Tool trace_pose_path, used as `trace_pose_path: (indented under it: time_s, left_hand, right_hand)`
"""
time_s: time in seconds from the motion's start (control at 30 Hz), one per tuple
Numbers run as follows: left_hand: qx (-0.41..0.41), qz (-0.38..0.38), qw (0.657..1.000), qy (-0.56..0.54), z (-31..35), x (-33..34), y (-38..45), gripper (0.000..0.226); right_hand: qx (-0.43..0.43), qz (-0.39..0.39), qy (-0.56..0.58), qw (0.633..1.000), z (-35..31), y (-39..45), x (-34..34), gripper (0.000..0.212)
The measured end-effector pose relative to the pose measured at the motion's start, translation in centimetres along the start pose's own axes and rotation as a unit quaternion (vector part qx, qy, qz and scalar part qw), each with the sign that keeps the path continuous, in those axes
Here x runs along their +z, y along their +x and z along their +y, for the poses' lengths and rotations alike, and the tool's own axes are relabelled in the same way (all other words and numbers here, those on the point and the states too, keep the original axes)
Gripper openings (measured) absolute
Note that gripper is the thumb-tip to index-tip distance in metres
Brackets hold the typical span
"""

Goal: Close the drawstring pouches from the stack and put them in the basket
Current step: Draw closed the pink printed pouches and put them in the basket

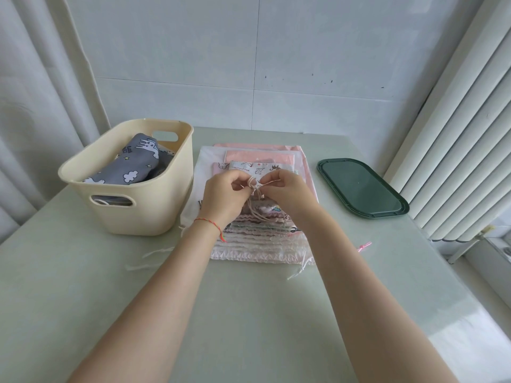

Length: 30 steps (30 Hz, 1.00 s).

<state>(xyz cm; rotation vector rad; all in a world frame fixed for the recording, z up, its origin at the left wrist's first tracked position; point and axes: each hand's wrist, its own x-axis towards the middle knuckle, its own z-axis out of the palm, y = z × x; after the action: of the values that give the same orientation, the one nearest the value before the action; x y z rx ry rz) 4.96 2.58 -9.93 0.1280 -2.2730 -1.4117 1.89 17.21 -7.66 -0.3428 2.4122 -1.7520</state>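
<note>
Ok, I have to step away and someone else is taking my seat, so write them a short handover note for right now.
Left hand and right hand: both pinch the beige drawstring cords of the top cartoon-print fabric pouch, mid-tie.
Pouch stack: on the pale green table, beside the cream plastic basket.
Done: a grey cloud-print pouch lies in the basket.
Left: finish this tie, put the pouch in the basket, then close the rest of the stack.
</note>
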Motion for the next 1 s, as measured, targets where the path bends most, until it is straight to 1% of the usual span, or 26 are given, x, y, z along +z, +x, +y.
trace_pose_path:
  time_s: [0.1, 0.23, 0.3, 0.4, 0.53, 0.63, 0.7, 0.77, 1.0]
  left_hand:
    - [-0.003, -0.018, 1.0, -0.02, -0.12, 0.1, 0.01, 0.005]
    - [-0.017, -0.029, 0.997, -0.063, -0.05, 0.16, -0.14, 0.013]
    - [-0.022, -0.029, 0.997, -0.065, -0.17, 0.23, -0.11, 0.012]
    - [-0.048, -0.05, 0.992, -0.103, -0.33, -0.02, 0.02, 0.013]
    - [-0.073, -0.095, 0.979, -0.165, 0.13, -0.49, -0.08, 0.017]
    - [-0.093, -0.115, 0.968, -0.202, 0.16, -0.59, -0.11, 0.012]
    - [-0.099, -0.113, 0.966, -0.211, 0.1, -0.58, -0.04, 0.006]
    - [-0.101, -0.11, 0.965, -0.214, 0.01, -0.56, 0.01, 0.005]
    - [-0.116, -0.111, 0.966, -0.201, -0.32, -0.32, 0.12, 0.006]
  right_hand:
    - [-0.005, -0.004, 0.003, 1.0, 0.18, -0.08, 0.19, 0.013]
    - [-0.018, -0.032, -0.018, 0.999, 0.34, -0.33, 0.2, 0.027]
    - [-0.017, -0.049, -0.016, 0.999, 0.5, -0.35, 0.14, 0.029]
    - [-0.016, -0.054, -0.007, 0.998, 0.77, -0.14, -0.01, 0.022]
    - [-0.003, -0.055, 0.004, 0.998, 1.02, 0.19, -0.28, 0.011]
    - [0.0, -0.049, -0.01, 0.999, 0.91, 0.2, -0.3, 0.008]
    - [0.001, -0.053, -0.012, 0.999, 0.88, 0.2, -0.34, 0.007]
    - [0.005, -0.055, -0.005, 0.998, 0.84, 0.14, -0.43, 0.006]
    - [0.016, -0.023, 0.093, 0.995, 0.75, 0.37, -0.5, 0.006]
